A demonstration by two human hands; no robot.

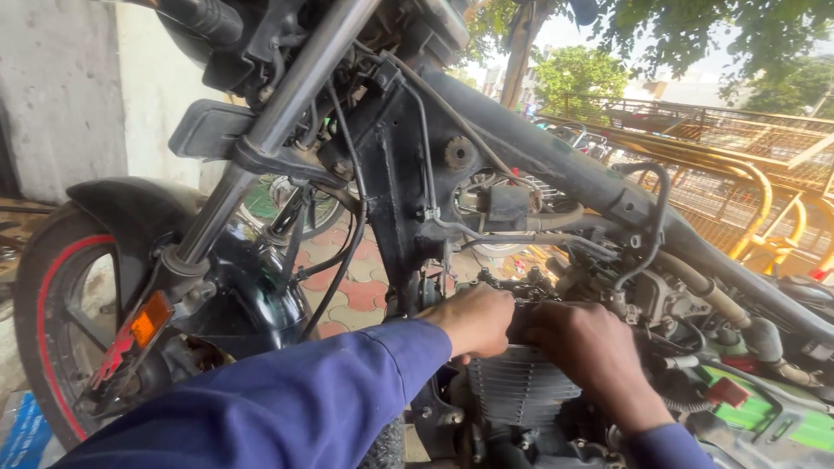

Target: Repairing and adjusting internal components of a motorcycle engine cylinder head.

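Blue-sleeved hands on a motorcycle engine (521, 386).
Left hand (476, 320) and right hand (584, 347) press closed atop the upright finned cylinder; what they pinch is hidden.

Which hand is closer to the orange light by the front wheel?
Left. The left hand sits on the engine's top, on the side toward the orange reflector; the right hand is beside it, farther away.

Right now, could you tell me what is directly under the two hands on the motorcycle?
A grey finned engine cylinder sits below the left hand and right hand. Its top is covered by them.
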